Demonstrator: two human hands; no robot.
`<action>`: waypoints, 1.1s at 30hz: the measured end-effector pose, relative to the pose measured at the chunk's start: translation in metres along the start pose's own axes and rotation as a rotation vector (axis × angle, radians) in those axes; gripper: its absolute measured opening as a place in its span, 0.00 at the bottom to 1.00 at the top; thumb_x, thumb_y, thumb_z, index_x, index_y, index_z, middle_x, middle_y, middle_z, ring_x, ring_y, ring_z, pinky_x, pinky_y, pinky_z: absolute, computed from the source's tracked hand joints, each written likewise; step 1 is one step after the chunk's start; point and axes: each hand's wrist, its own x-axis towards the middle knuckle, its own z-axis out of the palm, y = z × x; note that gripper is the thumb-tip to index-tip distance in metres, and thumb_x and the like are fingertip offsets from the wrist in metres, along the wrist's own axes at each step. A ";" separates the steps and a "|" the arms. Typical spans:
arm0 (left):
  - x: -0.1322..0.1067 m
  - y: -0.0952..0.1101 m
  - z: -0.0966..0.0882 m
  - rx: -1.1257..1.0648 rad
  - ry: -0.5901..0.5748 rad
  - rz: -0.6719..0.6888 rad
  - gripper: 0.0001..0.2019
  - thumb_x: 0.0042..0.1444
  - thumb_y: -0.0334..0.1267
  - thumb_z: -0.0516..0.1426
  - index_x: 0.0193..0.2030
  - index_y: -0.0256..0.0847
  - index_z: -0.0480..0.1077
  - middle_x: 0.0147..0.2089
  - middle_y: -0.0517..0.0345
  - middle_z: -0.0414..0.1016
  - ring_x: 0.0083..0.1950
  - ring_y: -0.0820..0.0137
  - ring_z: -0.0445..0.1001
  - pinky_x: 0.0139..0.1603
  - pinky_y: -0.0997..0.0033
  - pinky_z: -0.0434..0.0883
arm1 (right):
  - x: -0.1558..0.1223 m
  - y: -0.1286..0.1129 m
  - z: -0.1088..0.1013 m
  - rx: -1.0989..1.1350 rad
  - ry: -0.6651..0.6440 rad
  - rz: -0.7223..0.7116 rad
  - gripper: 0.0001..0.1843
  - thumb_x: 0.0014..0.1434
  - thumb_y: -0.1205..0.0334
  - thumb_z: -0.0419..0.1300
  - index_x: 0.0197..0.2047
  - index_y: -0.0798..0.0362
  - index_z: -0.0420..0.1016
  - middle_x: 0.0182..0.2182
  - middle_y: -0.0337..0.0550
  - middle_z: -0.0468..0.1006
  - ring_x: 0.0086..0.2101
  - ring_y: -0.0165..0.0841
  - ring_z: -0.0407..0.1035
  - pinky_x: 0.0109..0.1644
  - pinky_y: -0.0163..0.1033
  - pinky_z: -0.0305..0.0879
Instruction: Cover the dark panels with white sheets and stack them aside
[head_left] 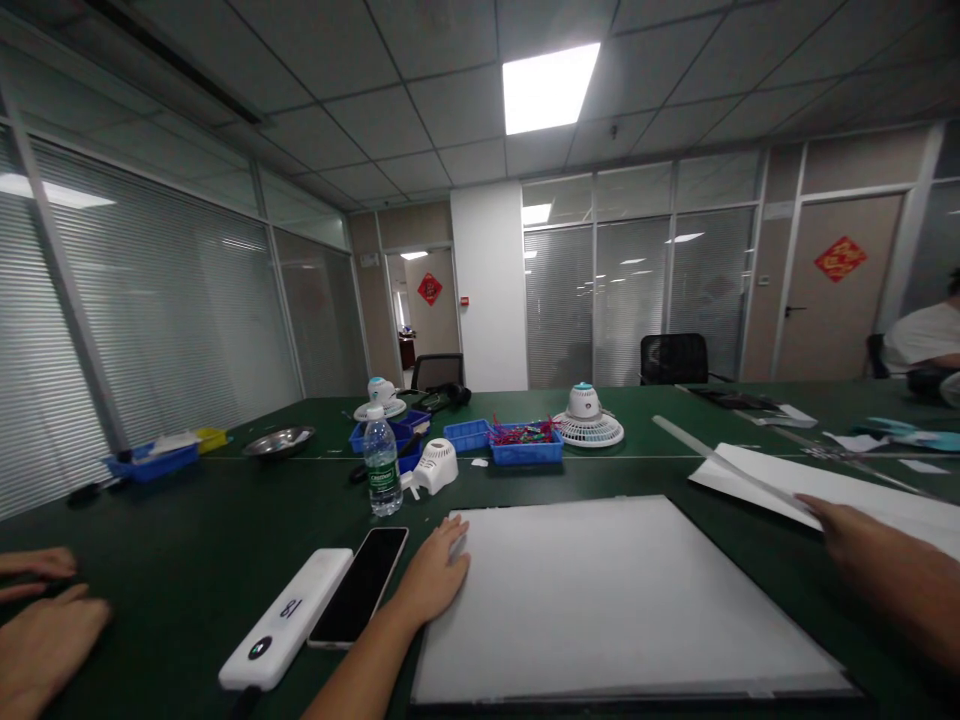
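Observation:
My left hand [435, 572] lies on the left edge of a flat white panel [600, 600] with a dark border, fingers stretched out over its far left corner. In my right hand [847, 535] is the near end of a long, narrow whitish strip [720, 460], closed between thumb and fingers. That strip slants up and to the left, in front of white sheets [840, 480] on the table's right side. Beside my left forearm are a dark-screened smartphone [361, 585] and a white power bank [289, 615] marked 81 or 18.
A water bottle [382, 465] and a white fan part [436, 465] stand beyond my left hand. Blue trays [529, 453], one with red wires, and a white fan [589, 415] are farther back. Another person's hands [45, 620] rest at far left. A metal dish [277, 442] sits behind.

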 end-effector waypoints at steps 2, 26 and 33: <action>0.001 -0.001 0.001 -0.004 -0.003 0.000 0.31 0.57 0.43 0.55 0.66 0.33 0.68 0.73 0.43 0.60 0.76 0.57 0.54 0.77 0.55 0.49 | 0.001 -0.057 -0.009 -0.071 -0.151 -0.081 0.28 0.64 0.51 0.45 0.63 0.42 0.73 0.52 0.64 0.78 0.40 0.56 0.77 0.32 0.57 0.70; 0.009 0.001 0.012 0.014 -0.001 0.017 0.38 0.49 0.45 0.61 0.68 0.36 0.65 0.74 0.44 0.60 0.76 0.55 0.54 0.76 0.51 0.51 | -0.001 -0.156 -0.031 0.417 -0.479 -0.227 0.23 0.68 0.47 0.52 0.59 0.47 0.76 0.57 0.48 0.77 0.57 0.42 0.70 0.65 0.52 0.62; 0.017 0.000 0.014 0.007 0.058 0.014 0.30 0.48 0.50 0.61 0.58 0.40 0.75 0.70 0.44 0.66 0.71 0.53 0.65 0.73 0.50 0.58 | 0.020 -0.095 -0.043 0.185 -0.515 -0.097 0.26 0.69 0.45 0.47 0.48 0.48 0.83 0.40 0.44 0.85 0.39 0.40 0.79 0.45 0.43 0.71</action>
